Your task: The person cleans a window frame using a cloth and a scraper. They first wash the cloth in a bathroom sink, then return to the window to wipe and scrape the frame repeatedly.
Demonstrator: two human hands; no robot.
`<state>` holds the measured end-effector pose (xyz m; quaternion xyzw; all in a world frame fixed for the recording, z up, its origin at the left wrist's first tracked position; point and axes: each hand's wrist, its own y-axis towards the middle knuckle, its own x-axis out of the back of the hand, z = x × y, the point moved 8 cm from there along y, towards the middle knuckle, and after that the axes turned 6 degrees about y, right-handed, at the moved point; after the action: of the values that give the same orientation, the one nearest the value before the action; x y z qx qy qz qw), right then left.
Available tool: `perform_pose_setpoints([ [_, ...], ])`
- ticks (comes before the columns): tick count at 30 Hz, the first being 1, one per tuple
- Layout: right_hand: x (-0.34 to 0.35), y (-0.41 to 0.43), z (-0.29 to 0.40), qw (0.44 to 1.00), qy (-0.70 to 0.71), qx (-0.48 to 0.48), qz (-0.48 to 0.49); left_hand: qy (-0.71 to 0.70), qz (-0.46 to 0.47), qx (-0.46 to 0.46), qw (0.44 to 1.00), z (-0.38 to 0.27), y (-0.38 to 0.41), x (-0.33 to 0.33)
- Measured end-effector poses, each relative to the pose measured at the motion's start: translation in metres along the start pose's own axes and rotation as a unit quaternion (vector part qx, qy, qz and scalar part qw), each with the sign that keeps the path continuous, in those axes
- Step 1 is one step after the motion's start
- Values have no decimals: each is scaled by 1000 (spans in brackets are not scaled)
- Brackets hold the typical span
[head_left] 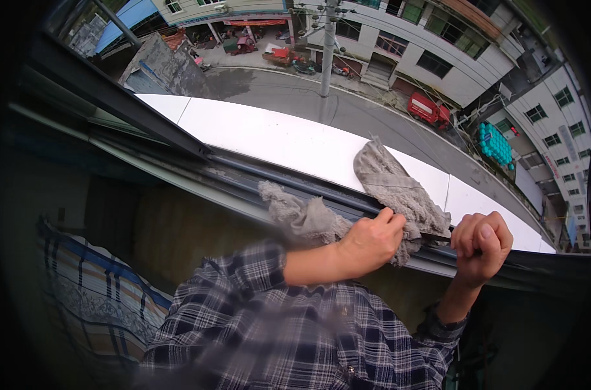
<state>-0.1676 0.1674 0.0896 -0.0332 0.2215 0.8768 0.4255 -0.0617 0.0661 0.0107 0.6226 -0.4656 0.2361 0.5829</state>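
A grey terry cloth (390,183) lies over the sliding-window track (295,183) and spreads onto the white outer ledge. My left hand (373,239) grips its bunched middle, and a loose end of the cloth hangs toward the inner side of the frame. From my right fist (483,246) a thin dark tool (435,238) reaches into the folds of the cloth beside the left fingers. The tip of the tool is hidden by the cloth, so its exact kind cannot be told.
The dark window sash (129,102) slants across the left. Beyond the white ledge (276,129) is a drop to a street with a utility pole (328,48) and a red truck (429,108). Indoors, striped patterned fabric (100,292) lies at lower left.
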Motion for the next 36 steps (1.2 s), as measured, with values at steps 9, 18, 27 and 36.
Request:
perform_pose_setpoints([
  [9, -9, 9, -16, 1000, 19, 0, 19, -84, -62, 131, 986, 45, -48, 54],
  [18, -165, 23, -77, 968, 221, 66, 101, 79, -180, 380, 904, 135, -182, 168],
  [27, -275, 29, -107, 965, -12, 39, 259, -320, -479, 468, 670, 224, -278, 205],
  [36, -279, 27, -72, 744, -471, 23, 474, -367, -516, 440, 636, 240, -299, 200],
])
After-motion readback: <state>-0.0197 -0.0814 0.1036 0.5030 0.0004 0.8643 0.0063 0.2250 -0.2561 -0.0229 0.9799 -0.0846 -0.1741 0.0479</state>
